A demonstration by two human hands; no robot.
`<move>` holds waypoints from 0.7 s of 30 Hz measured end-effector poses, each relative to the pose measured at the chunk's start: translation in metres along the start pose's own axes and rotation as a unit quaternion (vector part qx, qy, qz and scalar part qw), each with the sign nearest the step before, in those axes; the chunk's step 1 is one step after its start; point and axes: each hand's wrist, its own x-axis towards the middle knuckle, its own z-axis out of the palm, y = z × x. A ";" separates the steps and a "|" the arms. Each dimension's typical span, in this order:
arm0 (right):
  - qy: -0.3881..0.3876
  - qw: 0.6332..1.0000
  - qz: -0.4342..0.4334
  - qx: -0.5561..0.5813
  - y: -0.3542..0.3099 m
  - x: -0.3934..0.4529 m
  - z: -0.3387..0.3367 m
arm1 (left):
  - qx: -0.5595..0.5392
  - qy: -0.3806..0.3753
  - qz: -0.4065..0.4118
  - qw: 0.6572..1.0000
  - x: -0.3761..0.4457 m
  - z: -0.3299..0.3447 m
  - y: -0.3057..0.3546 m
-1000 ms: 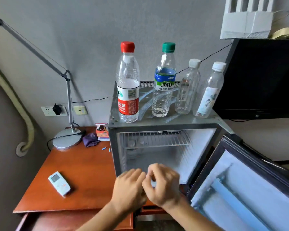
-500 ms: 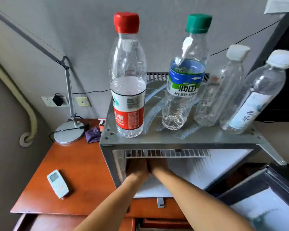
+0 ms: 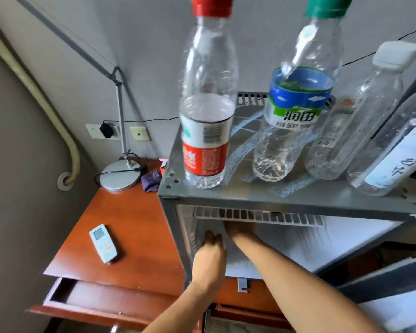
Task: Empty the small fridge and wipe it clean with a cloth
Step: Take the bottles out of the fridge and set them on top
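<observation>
The small grey fridge (image 3: 298,199) stands open, its white inside showing below a white wire shelf (image 3: 257,216). Both my hands reach into it. My left hand (image 3: 210,251) lies near the left inner wall with its fingers stretched forward. Deeper in, my right hand (image 3: 240,230) sits just under the shelf in shadow, its fingers hidden. A pale scrap shows between the two hands; I cannot tell what it is. A crumpled purple cloth (image 3: 151,180) lies on the desk to the left of the fridge.
Several water bottles stand on the fridge top: red-capped (image 3: 205,131), green-capped (image 3: 296,116), and two white-capped (image 3: 353,121). The fridge door (image 3: 394,280) hangs open at right. On the wooden desk (image 3: 135,236) lie a remote (image 3: 103,243) and a lamp base (image 3: 119,175). A drawer (image 3: 101,299) is pulled out.
My hands went from in front of the fridge opening to inside it, under the wire shelf. My head has come closer and lower, so the bottles loom larger.
</observation>
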 end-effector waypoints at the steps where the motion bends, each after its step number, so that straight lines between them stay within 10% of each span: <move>1: 0.009 1.000 0.006 -0.004 0.000 0.003 0.003 | 0.023 -0.004 0.007 1.000 -0.014 -0.002 -0.005; 10: 0.081 0.996 -0.016 -0.018 0.001 -0.072 -0.013 | -0.067 0.014 -0.063 0.996 -0.112 -0.072 -0.102; 21: 0.030 0.990 -0.125 0.051 -0.101 -0.189 0.030 | 0.042 -0.023 -0.015 0.999 0.049 -0.131 -0.214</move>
